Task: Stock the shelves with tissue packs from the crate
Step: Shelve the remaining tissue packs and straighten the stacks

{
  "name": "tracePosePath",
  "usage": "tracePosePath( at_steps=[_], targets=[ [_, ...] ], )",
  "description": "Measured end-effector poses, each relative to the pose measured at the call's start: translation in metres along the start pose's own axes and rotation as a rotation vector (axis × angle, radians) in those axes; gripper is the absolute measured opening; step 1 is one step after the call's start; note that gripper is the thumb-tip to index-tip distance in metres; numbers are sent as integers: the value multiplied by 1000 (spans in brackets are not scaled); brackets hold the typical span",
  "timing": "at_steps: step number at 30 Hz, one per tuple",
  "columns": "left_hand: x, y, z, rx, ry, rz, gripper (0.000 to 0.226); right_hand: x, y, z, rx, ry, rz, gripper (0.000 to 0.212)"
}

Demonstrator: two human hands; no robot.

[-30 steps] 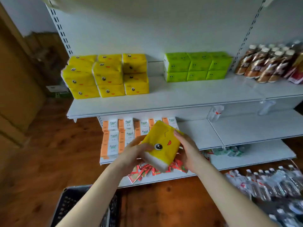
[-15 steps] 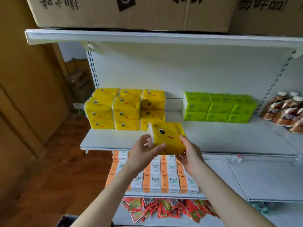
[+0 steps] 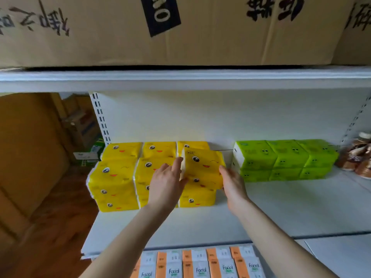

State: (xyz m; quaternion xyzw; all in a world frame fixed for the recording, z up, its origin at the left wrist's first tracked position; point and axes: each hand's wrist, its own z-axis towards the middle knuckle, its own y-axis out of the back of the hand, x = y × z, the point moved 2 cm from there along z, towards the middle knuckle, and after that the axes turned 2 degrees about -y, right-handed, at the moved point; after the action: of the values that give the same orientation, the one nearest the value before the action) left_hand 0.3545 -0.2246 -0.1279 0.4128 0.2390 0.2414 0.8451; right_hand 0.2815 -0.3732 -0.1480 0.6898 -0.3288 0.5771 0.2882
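A yellow tissue pack (image 3: 204,163) with a cartoon face sits tilted on top of the right-hand pile of the stacked yellow packs (image 3: 114,177) on the white shelf (image 3: 281,207). My left hand (image 3: 166,185) holds its left end, fingers up along the white side and thumb under the edge. At the pack's right end, my right hand (image 3: 232,185) holds the lower corner with its fingertips. The crate is out of view.
Green tissue packs (image 3: 285,159) are stacked to the right, with brown bottles (image 3: 359,157) at the far right. Cardboard boxes (image 3: 180,31) fill the shelf above. Orange-and-white facial tissue packs (image 3: 200,265) line the shelf below. Wooden floor lies to the left.
Both hands carried the yellow pack up from below the shelf edge and onto the right yellow pile. The camera view rose and came closer to the shelf.
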Motion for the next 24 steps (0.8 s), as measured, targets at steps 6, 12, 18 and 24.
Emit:
tracePosePath(
  at_steps=[6,12,18,24],
  targets=[
    [15,-16,0,19,-120,209,55,-11,-14,12,32,-21,-90,18],
    [23,-35,-9,95,-206,320,84,-23,-29,17,34,-28,-130,40],
    [21,-40,-6,58,-185,321,85,-25,-26,24,93,-97,-89,48],
    [23,-45,-9,9,-200,325,108,-40,-25,19,95,-180,69,65]
  ],
)
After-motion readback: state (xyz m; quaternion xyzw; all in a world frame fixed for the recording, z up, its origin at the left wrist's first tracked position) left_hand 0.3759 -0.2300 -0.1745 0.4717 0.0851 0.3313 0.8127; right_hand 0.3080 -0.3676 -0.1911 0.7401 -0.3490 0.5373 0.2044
